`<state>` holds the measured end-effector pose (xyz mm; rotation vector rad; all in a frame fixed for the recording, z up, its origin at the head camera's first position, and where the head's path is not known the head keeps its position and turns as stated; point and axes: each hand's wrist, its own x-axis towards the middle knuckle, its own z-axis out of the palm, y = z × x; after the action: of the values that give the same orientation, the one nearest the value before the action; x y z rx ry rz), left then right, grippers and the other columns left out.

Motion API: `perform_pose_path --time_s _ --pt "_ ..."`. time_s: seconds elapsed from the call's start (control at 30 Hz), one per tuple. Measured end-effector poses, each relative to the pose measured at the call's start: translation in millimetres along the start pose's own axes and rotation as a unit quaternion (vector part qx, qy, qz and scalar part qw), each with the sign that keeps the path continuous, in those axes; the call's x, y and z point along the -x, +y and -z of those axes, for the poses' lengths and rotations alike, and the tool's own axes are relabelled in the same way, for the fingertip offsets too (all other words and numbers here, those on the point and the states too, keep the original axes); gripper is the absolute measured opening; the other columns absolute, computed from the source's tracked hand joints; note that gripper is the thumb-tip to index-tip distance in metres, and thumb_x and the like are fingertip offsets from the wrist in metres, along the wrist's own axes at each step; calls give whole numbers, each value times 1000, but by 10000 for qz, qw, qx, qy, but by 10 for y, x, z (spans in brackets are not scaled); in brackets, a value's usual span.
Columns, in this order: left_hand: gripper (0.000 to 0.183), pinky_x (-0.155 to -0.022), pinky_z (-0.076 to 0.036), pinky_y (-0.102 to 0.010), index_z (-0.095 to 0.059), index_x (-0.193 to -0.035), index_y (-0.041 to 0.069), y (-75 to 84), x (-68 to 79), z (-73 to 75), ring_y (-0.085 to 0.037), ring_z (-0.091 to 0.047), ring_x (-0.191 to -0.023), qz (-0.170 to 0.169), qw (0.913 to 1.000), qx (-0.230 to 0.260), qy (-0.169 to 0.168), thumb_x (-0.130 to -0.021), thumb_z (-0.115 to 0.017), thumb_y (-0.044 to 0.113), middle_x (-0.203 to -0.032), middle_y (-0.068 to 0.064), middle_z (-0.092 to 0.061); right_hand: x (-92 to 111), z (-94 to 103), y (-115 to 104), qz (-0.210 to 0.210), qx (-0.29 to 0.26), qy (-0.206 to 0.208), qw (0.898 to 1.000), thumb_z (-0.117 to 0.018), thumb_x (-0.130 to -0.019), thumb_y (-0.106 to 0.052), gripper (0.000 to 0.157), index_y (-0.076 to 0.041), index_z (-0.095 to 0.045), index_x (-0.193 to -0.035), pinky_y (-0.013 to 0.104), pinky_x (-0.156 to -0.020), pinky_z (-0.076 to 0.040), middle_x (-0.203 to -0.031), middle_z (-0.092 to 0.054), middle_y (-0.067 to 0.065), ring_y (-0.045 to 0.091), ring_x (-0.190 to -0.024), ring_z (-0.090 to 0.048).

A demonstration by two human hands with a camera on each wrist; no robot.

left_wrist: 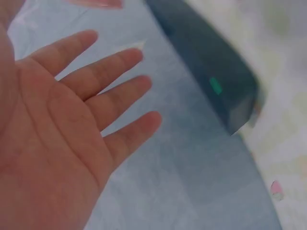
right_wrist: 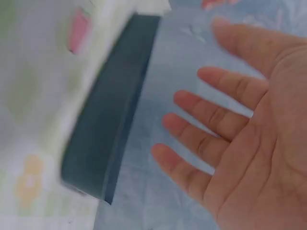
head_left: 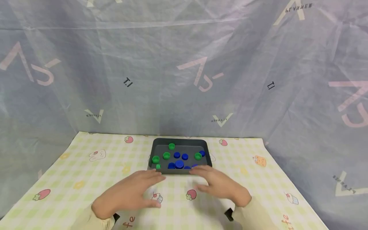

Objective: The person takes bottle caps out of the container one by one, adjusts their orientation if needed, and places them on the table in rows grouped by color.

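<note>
A dark grey rectangular tray (head_left: 187, 148) lies toward the far side of the table, holding several green caps (head_left: 166, 156) and several blue caps (head_left: 179, 164). My left hand (head_left: 129, 191) hovers at the tray's near left side, fingers extended and thumb apart. Opposite it, my right hand (head_left: 218, 183) reaches to the near right corner, its fingertips overlapping the rim in the head view. Both palms show bare in the wrist views, with the tray's dark side (left_wrist: 206, 52) beyond the left fingers and its long wall (right_wrist: 108, 110) beyond the right ones.
A green-and-white checked tablecloth (head_left: 100, 172) printed with strawberries, cupcakes and flowers covers the table. Behind the far edge hangs a grey printed fabric sheet (head_left: 161, 89), which also encloses the left and right sides.
</note>
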<state>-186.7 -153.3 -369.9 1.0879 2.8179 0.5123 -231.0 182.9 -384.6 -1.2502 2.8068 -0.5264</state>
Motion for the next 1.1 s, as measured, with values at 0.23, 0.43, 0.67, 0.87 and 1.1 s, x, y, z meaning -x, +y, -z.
perform_pose_path --time_s 0.23,0.43,0.67,0.87,1.1 --pt "58 -100 -47 -47 -65 -130 17 -36 141 295 -21 -59 -122 -36 9980 -19 630 -94 -54 61 -129 3 -64 -322 116 287 -1082 -497 647 9908 -74 -91 -20 45 -8 -62 -132 45 -98 -49 -129 -65 9 28 -118 -61" --pt "45 -95 -50 -43 -68 -122 22 -77 234 372 -15 -62 -114 -42 9967 -75 807 -97 -54 57 -120 10 -65 -551 -67 560 -1705 -814 899 9779 -76 -88 -16 37 -5 -68 -122 43 -86 -53 -115 -70 11 25 -99 -67" --pt "50 -95 -50 -42 -68 -122 22 -77 252 334 -14 -61 -113 20 9978 90 649 -93 -56 61 -120 11 -64 -696 -251 586 -2573 -379 831 9620 -81 -82 -23 30 -8 -72 -106 41 -79 -54 -93 -71 1 19 -84 -66" --pt "51 -95 -50 -42 -69 -121 22 -57 248 330 -14 -61 -113 68 9978 137 641 -92 -57 63 -120 12 -64 -777 -312 566 -3327 -71 726 9402 -83 -79 -32 21 -18 -68 -85 37 -64 -50 -83 -65 -4 17 -72 -59" --pt "56 -96 -49 -42 -70 -119 21 -76 271 266 -15 -61 -114 178 9982 171 539 -88 -59 67 -120 11 -65 -793 -410 547 -3614 276 811 9285 -83 -76 -42 23 -23 -71 -79 36 -59 -48 -78 -66 -8 16 -71 -59"
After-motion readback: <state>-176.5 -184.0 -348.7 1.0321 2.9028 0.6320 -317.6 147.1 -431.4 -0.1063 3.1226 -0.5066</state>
